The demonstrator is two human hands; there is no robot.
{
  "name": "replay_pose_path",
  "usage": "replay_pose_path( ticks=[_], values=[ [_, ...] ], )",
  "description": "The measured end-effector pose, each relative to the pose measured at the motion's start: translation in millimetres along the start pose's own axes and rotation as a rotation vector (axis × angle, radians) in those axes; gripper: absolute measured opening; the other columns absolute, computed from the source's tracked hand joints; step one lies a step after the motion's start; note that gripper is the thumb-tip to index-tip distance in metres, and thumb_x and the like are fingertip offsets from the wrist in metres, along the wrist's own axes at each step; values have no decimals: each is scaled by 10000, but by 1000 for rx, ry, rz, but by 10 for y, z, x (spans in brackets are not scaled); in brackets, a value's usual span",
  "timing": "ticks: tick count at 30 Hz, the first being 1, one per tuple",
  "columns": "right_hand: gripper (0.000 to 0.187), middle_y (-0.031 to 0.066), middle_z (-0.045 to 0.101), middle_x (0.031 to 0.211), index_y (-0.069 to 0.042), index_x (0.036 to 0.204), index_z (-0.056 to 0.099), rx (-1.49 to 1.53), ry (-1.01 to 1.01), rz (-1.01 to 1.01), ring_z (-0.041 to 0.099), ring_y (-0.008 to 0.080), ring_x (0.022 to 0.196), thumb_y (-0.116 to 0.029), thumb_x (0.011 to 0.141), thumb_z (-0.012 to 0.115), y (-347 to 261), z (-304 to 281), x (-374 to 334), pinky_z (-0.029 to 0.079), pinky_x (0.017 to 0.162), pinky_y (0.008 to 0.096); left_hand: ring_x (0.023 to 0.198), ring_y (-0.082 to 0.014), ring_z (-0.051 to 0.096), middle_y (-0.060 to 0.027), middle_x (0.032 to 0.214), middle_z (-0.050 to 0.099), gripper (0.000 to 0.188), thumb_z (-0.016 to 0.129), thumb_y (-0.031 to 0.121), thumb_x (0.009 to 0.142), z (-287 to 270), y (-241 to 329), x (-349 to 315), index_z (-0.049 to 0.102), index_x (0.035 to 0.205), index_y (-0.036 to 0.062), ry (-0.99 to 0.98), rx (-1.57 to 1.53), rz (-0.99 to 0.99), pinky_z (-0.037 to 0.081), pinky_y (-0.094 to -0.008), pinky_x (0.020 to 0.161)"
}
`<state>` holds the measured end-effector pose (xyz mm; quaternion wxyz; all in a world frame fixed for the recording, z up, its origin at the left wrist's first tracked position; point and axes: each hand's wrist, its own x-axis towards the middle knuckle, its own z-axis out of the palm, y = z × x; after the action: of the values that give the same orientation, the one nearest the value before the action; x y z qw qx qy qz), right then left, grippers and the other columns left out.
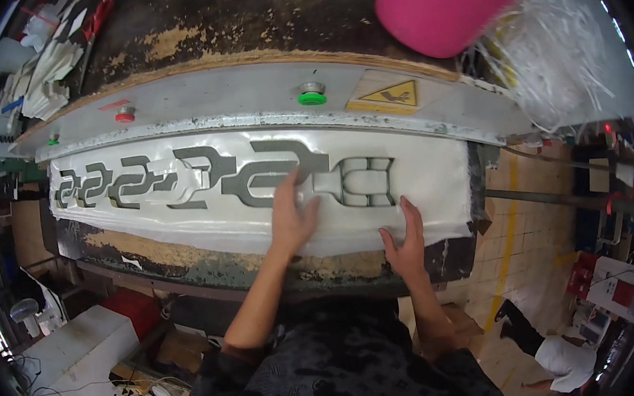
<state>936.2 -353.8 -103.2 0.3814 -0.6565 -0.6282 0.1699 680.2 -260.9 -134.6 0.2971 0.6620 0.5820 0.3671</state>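
Note:
A long white sheet (pixel 433 213) covers the bed of the machine in front of me. A row of dark grey-green U-shaped openings (pixel 248 191) is cut through it from the left to the middle. Right of these stands a dark metal cutting die (pixel 343 182) on the white sheet, its outline pronged and U-shaped. My left hand (pixel 292 216) reaches over the last opening, just left of the die, with thumb and fingers apart. Fingers spread, my right hand (pixel 407 244) hovers close to the die's near right corner; I cannot tell if it touches. Neither hand visibly holds anything.
Behind the sheet runs a grey metal beam (pixel 231 103) with green and red buttons and a yellow warning sign (pixel 390 96). A pink bin (pixel 458 1), white strips (pixel 555 53) and red-handled scissors (pixel 96 24) lie on top. Another person (pixel 565 361) is at lower right.

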Motion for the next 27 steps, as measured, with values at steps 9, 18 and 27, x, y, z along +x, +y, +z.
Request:
replay_pose_path(
  ticks=[9,18,27],
  values=[
    [417,120,695,1135,-108,1232,722,11,-524,-55,632,363,1108,-347,904,819,-240,-215,-1101,505,1007,463,796,-129,720,-77,891,768,249,809,137,944,-524,937,431,712,1105,-26,146,-341,41,580,-283,742],
    [470,121,640,1073,-94,1211,726,-3,-459,-78,593,346,1122,-324,828,871,-303,-319,-461,470,1022,455,563,-61,439,-1,563,541,439,856,240,920,-488,1162,602,586,665,7,227,-184,30,373,-282,514],
    [452,121,682,1112,-79,1170,741,12,-403,-37,628,354,1126,-338,825,875,-376,-473,-380,474,1034,453,824,-325,683,-138,866,696,256,845,252,870,-626,710,-745,754,948,26,-352,118,197,540,-416,747]
  ],
)
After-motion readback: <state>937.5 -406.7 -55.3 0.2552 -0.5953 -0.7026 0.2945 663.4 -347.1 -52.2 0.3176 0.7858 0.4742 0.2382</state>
